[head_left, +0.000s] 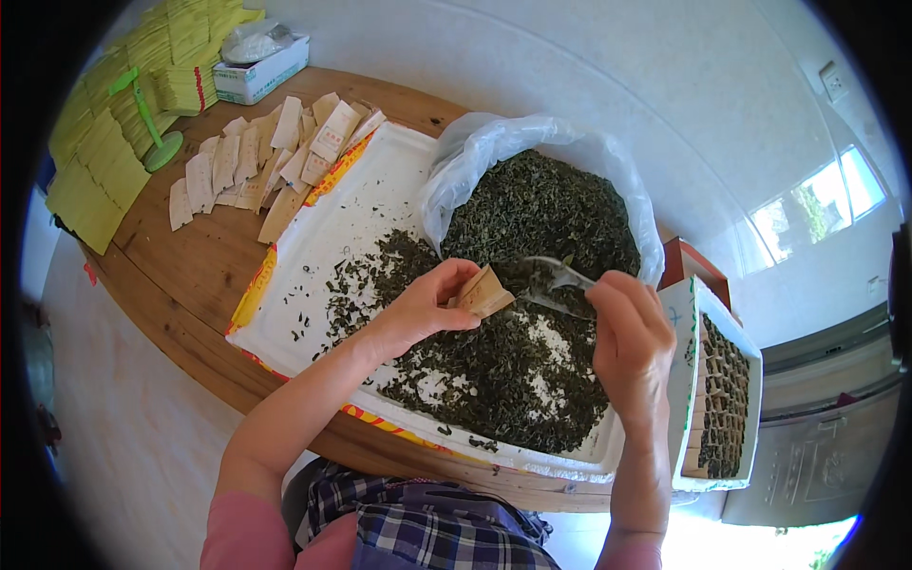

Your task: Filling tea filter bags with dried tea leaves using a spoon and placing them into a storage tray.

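Between the thumb and fingers of my left hand [435,302] is a small brown paper packet [485,294], tilted with its mouth toward the right. My right hand [635,332] grips a clear plastic scoop [562,275] by its right end. Dark dried leaves, probably tea, lie in the scoop, whose tip is close to the packet's mouth; whether they touch I cannot tell. Both hands are above a white foam tray [375,195] strewn with dark leaves [494,380] and some white patches. Behind them, a clear plastic bag [446,185] stands open, full of the same leaves [546,204].
Flat paper packets [252,161] lie piled on the wooden table [180,275] at the left. Beyond are stacked yellow packets [95,180], a green stand [157,142] and a white box [261,76]. At right, a white foam box [755,399] holds rows of filled packets [717,399].
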A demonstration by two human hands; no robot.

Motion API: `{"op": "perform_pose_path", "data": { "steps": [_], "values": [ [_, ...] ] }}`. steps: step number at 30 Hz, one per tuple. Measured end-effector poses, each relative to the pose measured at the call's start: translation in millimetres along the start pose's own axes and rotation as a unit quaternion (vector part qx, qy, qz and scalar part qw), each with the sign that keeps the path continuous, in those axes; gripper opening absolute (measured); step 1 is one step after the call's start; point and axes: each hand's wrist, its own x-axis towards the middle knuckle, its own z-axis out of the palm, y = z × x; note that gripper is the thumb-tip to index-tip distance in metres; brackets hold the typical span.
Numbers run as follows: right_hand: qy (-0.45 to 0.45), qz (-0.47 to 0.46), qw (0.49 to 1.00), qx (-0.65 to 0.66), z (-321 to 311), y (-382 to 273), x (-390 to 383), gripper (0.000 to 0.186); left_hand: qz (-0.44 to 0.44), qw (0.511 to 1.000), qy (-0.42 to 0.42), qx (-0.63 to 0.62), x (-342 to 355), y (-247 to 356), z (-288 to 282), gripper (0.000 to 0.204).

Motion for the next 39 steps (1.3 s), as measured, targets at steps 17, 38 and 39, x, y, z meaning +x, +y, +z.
{"op": "perform_pose_path", "data": {
  "steps": [17, 38, 39],
  "values": [
    [0.005, -0.074, 0.997, -0.022, 14, -7, -10, 0.021, 0.021, 1.000, 0.007, 0.022, -2, -9, -2, 0.062],
    [0.021, 0.407, 0.818, 0.406, 39, -4, -54, 0.008, 0.002, 0.999, -0.031, 0.020, -4, -6, -4, 0.067],
    [0.045, 0.415, 0.806, 0.420, 39, 0, -58, 0.008, 0.001, 1.000, -0.014, 0.012, -6, -8, -4, 0.069]
  ]
}}
